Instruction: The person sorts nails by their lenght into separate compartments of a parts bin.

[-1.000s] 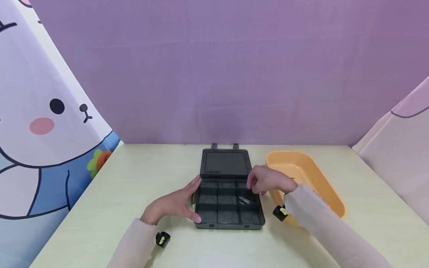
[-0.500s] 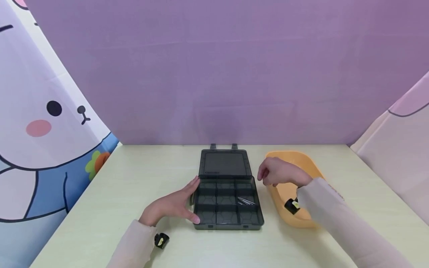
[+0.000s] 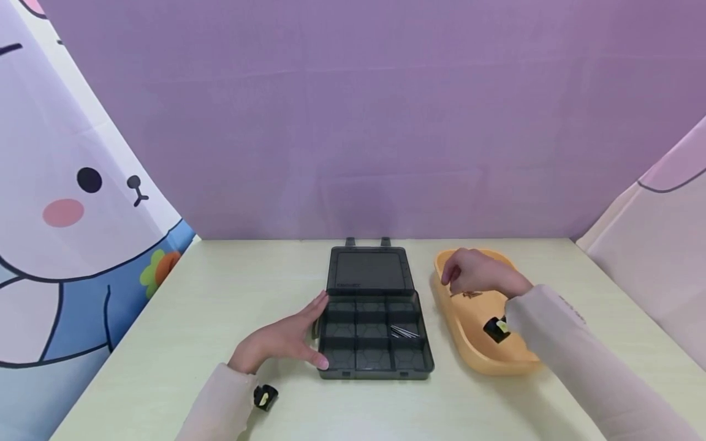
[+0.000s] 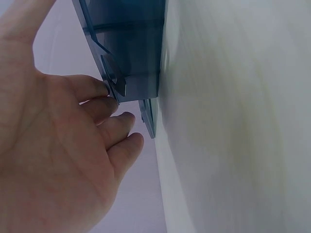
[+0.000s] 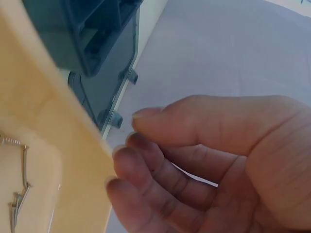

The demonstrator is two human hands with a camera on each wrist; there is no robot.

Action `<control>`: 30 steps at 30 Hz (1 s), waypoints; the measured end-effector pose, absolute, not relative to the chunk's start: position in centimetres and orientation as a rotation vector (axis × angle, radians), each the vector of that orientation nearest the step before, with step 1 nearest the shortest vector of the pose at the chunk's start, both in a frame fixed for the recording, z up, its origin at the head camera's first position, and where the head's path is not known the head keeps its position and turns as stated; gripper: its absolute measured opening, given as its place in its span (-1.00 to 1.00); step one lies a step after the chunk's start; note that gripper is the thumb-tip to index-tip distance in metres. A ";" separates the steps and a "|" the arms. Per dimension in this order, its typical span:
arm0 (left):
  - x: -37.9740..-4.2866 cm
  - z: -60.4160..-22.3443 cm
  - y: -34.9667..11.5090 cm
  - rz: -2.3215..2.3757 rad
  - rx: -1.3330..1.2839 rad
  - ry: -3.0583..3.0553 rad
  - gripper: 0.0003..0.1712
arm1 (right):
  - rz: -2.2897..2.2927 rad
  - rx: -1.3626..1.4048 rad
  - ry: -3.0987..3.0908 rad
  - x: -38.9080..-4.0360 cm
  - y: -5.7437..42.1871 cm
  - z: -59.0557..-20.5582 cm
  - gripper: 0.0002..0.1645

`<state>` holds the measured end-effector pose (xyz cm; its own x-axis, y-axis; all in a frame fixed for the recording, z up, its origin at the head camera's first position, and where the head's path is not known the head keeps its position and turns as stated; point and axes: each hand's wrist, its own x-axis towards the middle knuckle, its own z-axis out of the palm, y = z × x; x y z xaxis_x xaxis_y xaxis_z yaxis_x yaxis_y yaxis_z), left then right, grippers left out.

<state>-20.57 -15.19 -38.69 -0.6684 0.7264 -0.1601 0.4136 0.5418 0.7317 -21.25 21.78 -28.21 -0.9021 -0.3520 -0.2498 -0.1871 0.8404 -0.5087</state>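
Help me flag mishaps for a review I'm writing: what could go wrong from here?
1. The screws in the orange tray lie close together, so the right hand might pick up several at once.
2. The left hand appears to touch the side of the black box; a push could slide it and jostle the silvery pieces inside.
3. A strip of table separates box and tray, so anything carried across could drop there.

Dark case (image 3: 371, 331), orange tray (image 3: 475, 327) on pale table (image 3: 353, 410)
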 end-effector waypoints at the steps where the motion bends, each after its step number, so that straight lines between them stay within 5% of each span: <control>1: -20.5 -38.7 -15.2 0.939 0.925 2.330 0.43 | -0.691 -0.399 2.685 -21.3 21.9 -28.2 -0.81; 14: -20.3 -38.5 -15.6 0.933 0.924 2.330 0.43 | -0.689 -0.224 2.701 -22.9 23.8 -29.9 -0.81; 24: -20.2 -38.7 -15.6 0.935 0.919 2.330 0.44 | -0.659 -0.198 2.673 -23.2 23.6 -31.9 -0.44; 30: -20.0 -38.5 -15.6 0.936 0.908 2.333 0.42 | -0.530 -0.274 2.723 -23.4 24.0 -33.2 -0.40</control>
<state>-19.98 -15.58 -38.47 -0.6739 0.7193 -0.1690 0.4030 0.5495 0.7319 -23.35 24.00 -33.21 -0.9194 -0.2518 -0.3022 -0.1202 0.9113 -0.3939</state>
